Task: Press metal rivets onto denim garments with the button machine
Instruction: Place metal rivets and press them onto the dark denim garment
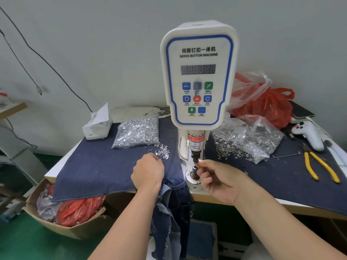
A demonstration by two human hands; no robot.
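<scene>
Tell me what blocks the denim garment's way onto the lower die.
The right hand, fingertips at the lower die under the black punch, occupies that gap. The blue denim garment hangs off the table edge beside it.

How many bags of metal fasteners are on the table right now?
2. One clear bag of silver rivets lies left of the button machine; a second clear bag of ring-shaped parts lies to its right. The red bags behind may hide more.

Two bare forearms and hands, no sleeves, gloves, or jewellery visible.
</scene>
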